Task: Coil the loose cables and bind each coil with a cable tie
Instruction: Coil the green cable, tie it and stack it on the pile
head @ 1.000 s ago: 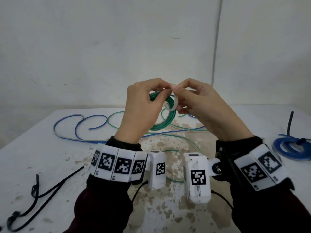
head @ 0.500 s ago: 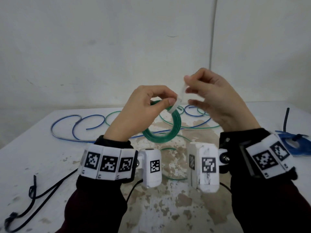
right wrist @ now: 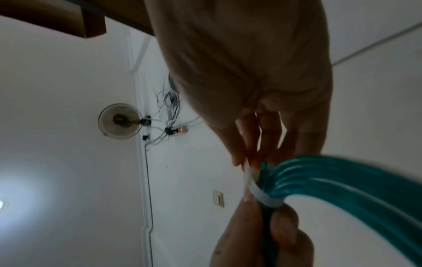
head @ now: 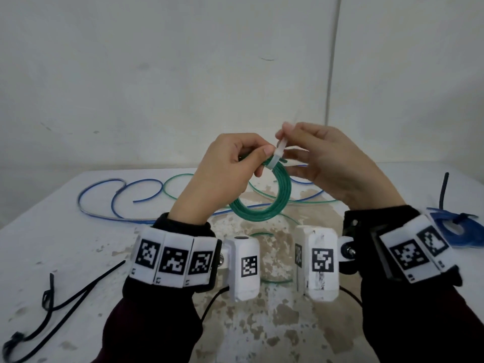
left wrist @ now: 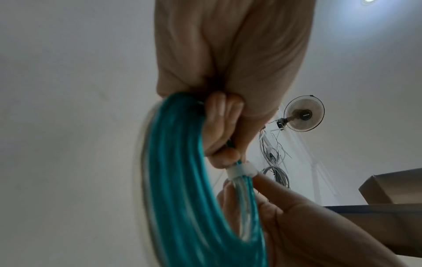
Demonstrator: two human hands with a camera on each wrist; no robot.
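Above the middle of the table (head: 78, 258), a green coil (head: 264, 208) hangs from two hands.

The left hand (head: 222, 176) grips the coil's top. Just right of it, the right hand (head: 330, 166) pinches the white cable tie (head: 277, 155), whose tail points up and away from the coil. The tie's locking head is hidden behind fingers; more cables lie loose beyond.

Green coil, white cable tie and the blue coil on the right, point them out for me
green coil (head: 262, 212), head view, on the lower arc of the loop.
white cable tie (left wrist: 242, 170), left wrist view, on the band wrapped round the strands.
blue coil (head: 468, 238), head view, on its right side, lying on the table.
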